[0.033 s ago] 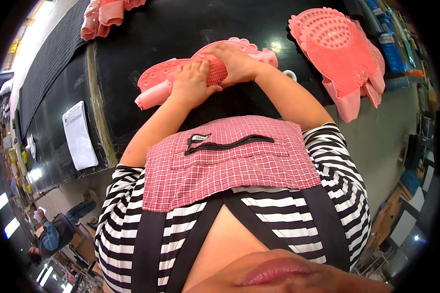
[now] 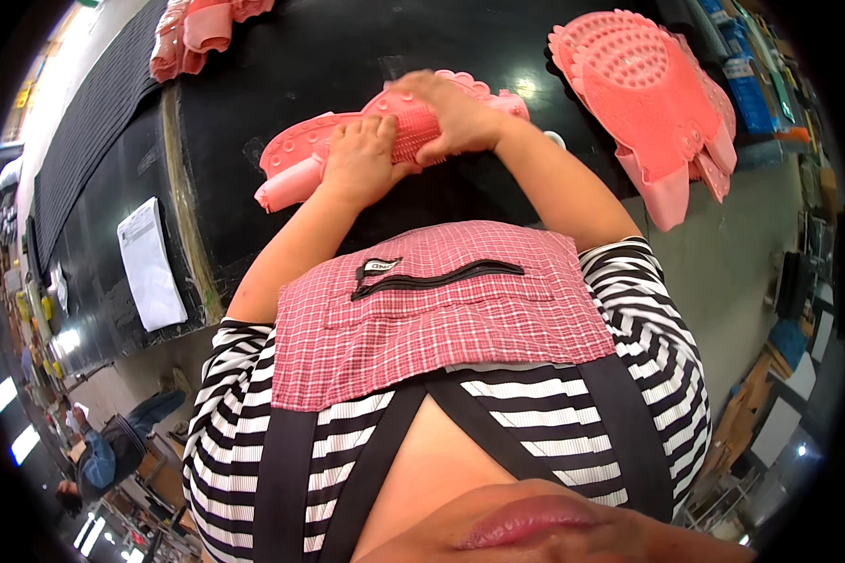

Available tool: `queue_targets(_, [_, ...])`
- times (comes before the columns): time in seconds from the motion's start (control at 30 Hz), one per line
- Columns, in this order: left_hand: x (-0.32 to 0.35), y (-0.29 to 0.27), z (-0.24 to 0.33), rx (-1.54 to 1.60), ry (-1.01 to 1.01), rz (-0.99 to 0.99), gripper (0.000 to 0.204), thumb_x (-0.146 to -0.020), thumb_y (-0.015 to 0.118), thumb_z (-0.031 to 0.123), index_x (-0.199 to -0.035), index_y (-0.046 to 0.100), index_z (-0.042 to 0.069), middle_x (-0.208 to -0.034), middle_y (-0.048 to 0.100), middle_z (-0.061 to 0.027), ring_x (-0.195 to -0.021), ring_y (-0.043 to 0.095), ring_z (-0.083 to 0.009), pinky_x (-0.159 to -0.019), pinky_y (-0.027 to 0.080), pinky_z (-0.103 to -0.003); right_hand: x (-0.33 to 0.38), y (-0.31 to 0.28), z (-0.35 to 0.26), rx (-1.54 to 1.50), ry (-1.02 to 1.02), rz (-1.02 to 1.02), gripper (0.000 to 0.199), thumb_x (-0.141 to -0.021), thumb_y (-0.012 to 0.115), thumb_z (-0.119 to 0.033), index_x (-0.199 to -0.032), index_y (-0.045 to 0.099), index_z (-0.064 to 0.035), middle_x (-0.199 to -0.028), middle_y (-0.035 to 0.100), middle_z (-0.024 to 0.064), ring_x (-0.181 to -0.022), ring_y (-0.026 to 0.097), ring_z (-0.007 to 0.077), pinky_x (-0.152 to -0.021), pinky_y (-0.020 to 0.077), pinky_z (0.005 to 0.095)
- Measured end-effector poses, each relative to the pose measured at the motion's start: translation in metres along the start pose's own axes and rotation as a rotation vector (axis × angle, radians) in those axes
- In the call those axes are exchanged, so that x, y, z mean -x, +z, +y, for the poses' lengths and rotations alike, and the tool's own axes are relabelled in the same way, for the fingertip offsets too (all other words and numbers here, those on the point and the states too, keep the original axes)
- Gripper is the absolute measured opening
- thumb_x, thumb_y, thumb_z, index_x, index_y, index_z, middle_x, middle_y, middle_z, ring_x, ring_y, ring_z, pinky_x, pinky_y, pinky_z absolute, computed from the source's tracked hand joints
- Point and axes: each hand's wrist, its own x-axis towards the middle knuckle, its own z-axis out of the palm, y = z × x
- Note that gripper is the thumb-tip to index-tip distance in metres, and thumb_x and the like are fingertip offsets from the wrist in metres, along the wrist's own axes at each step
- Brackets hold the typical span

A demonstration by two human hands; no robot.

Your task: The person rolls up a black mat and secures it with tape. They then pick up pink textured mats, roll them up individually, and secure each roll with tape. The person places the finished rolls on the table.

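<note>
A pink rubber scrubber mat (image 2: 296,184) with bristles and suction cups lies partly rolled up on the black table in front of me. My left hand (image 2: 358,161) is closed over the near side of the roll, fingers together on its bristles. On the right part of the same roll, my right hand (image 2: 458,117) straddles it, thumb on the near side and fingers reaching over the far side. The fingertips of that hand are slightly blurred. Beyond both hands, the scalloped edge of the mat lies unrolled.
A stack of similar flat pink mats (image 2: 643,113) overhangs the table's right edge. Rolled pink pieces (image 2: 192,38) sit at the far left. White paper sheets (image 2: 150,267) lie at left, near a ribbed black mat (image 2: 103,122). Someone (image 2: 113,450) sits in the left background.
The right hand's fingers have lifted and shifted slightly over the roll. The left hand stays on the mat; the whole view has shifted a little.
</note>
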Motion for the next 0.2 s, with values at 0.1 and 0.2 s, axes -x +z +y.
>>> queue_targets(0.1, [0.004, 0.008, -0.003, -0.028, -0.007, 0.035, 0.083, -0.081, 0.077, 0.056, -0.141, 0.049, 0.006, -0.139, 0.057, -0.0165, -0.127, 0.053, -0.0358, -0.108, 0.036, -0.051, 0.026, -0.072, 0.016, -0.19, 0.137, 0.232, 0.059, -0.077, 0.085, -0.017, -0.131, 0.065, -0.006, -0.131, 0.067, 0.0073, -0.121, 0.062, 0.0216, -0.109, 0.0461, 0.0366])
queue_targets(0.2, [0.001, 0.017, 0.001, -0.026, 0.015, 0.06, 0.083, -0.081, 0.077, 0.057, -0.142, 0.049, 0.006, -0.141, 0.056, -0.0167, -0.128, 0.053, -0.0367, -0.108, 0.036, -0.051, 0.077, -0.117, 0.043, -0.063, 0.47, 0.238, 0.034, -0.085, 0.077, -0.012, -0.118, 0.07, -0.0063, -0.119, 0.073, 0.0102, -0.112, 0.067, 0.0224, -0.107, 0.0473, 0.0387])
